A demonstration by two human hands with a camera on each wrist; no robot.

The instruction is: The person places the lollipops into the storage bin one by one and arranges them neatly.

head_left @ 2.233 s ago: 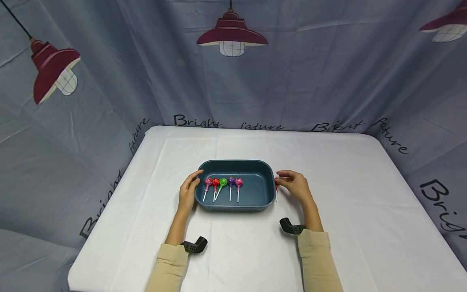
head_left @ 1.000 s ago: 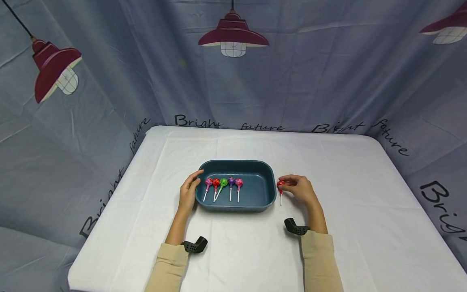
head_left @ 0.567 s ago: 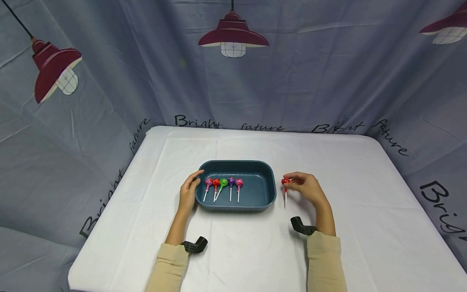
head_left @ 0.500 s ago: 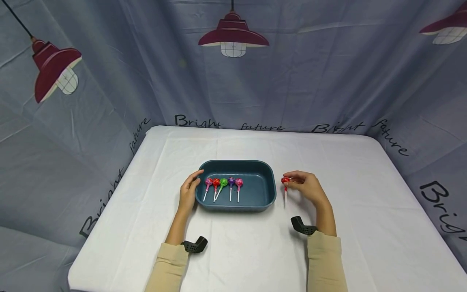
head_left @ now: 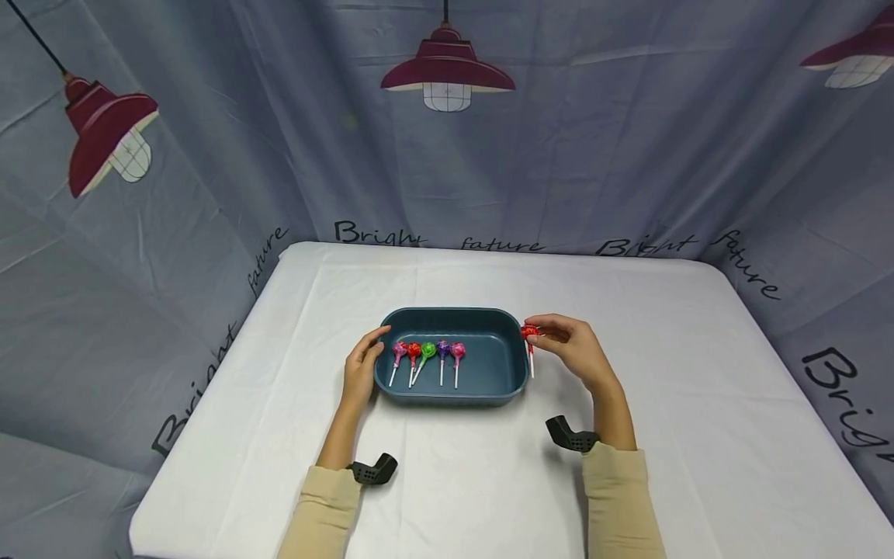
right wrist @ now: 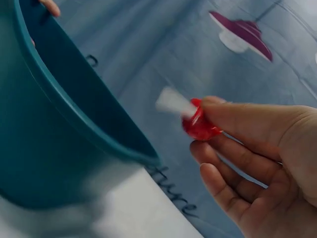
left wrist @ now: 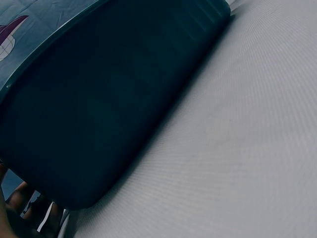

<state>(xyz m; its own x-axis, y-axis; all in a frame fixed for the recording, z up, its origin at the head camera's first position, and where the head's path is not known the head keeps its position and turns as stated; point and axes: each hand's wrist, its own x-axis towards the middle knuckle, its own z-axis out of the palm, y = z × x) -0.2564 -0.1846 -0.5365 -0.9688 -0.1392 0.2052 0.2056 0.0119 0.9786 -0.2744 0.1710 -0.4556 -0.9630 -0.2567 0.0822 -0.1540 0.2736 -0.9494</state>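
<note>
A deep teal tray [head_left: 489,366] stands on the white tablecloth. My left hand [head_left: 359,376] holds its left end, with fingertips over the rim and other fingers along the outer wall in the left wrist view. Off the tray's right end, my right hand [head_left: 574,347] pinches a red lollipop [head_left: 529,332] by its wrapped head between thumb and fingers. Its white stick points down in the head view and looks blurred in the right wrist view. Along the tray's left half lies a row of several lollipops: pink, red, green [head_left: 428,350], purple [head_left: 443,348] and pink.
The white-covered table [head_left: 663,334] extends around the tray on all sides. Behind it hangs a grey-blue curtain [head_left: 601,155] printed with red lamps and lettering. A black wrist camera [head_left: 573,435] juts inward from the right wrist, and another [head_left: 375,470] from the left.
The right hand first drew the red lollipop rightward from the tray's end. Since half a second ago it has come back left and upward, close to the rim. The left hand stays put.
</note>
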